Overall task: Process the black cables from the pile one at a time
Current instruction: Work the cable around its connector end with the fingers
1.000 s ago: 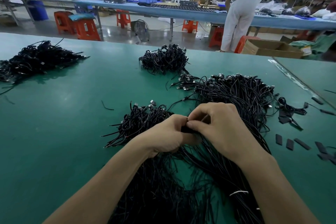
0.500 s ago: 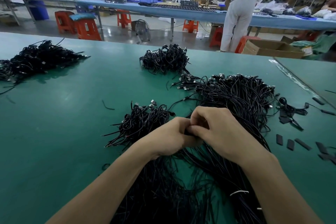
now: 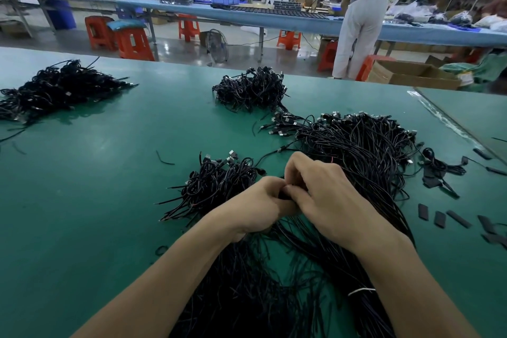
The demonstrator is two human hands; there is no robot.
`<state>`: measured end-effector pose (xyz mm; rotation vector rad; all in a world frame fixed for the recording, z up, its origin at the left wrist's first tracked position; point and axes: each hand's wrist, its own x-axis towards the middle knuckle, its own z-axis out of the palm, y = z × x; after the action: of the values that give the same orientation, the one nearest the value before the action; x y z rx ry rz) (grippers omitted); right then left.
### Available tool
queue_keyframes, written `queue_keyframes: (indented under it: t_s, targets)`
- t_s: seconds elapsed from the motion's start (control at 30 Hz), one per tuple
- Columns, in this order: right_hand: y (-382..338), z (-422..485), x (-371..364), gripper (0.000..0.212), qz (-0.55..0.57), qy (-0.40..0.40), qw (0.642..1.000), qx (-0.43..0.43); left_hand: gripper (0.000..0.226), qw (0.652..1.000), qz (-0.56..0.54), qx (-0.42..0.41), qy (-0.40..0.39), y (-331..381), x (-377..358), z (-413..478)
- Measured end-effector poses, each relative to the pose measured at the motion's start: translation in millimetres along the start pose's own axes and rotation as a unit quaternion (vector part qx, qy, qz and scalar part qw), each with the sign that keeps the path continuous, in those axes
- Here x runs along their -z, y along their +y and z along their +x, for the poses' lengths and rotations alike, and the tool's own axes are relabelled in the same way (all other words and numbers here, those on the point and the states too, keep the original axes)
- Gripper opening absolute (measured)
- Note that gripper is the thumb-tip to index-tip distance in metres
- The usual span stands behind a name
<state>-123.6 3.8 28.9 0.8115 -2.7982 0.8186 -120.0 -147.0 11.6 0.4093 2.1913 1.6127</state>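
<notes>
Head view.

Surface point(image 3: 96, 200): green, running from the near edge to the far aisle.

Left hand point(image 3: 258, 206): near centre, fingers curled. Thumb and fingertips pinch a cable point(image 3: 284, 195) where the two hands meet.

Right hand point(image 3: 323, 195): touching the left hand, fingers curled down onto the same cable. We see only a short dark stretch of it between the hands; the rest is hidden.

Main pile point(image 3: 356, 151): long black cables with plugs at the far right end. The strands pass under both wrists towards the near edge. We note a white tie point(image 3: 360, 290) on them beside the right forearm.

Small heap point(image 3: 219, 181): coiled cables just left of the left hand, plugs at the far side.

Far heap point(image 3: 251, 90): centre, well apart from the hands.

Left heap point(image 3: 55, 88): far left, well apart from the others.

Black strips point(image 3: 439, 218): short flat pieces scattered on the right of the surface.

Beyond the surface we list orange stools point(image 3: 131, 41), a cardboard box point(image 3: 411, 74), and a person point(image 3: 362, 8) standing with their back to us.
</notes>
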Motion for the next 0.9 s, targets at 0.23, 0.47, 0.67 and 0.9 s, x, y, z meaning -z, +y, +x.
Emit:
queue_keyframes:
  t_s: [0.23,0.47,0.67,0.9]
  targets:
    - [-2,-1,-3,0.017,-0.028,0.064,0.998,0.0,0.016,0.969,-0.223,0.096,0.038,-3,-2,10]
    - [-5,0,-8,0.011,-0.02,0.155,0.988,0.001,0.036,0.934,-0.342,0.061,0.084,0,-2,14]
    - [-10,0,-9,0.016,-0.034,0.249,0.968,0.016,0.02,0.935,-0.34,-0.052,0.083,2,-4,14]
    - [-8,-1,-16,0.021,0.026,0.298,0.954,-0.021,0.014,0.969,-0.142,-0.1,0.177,4,1,12]
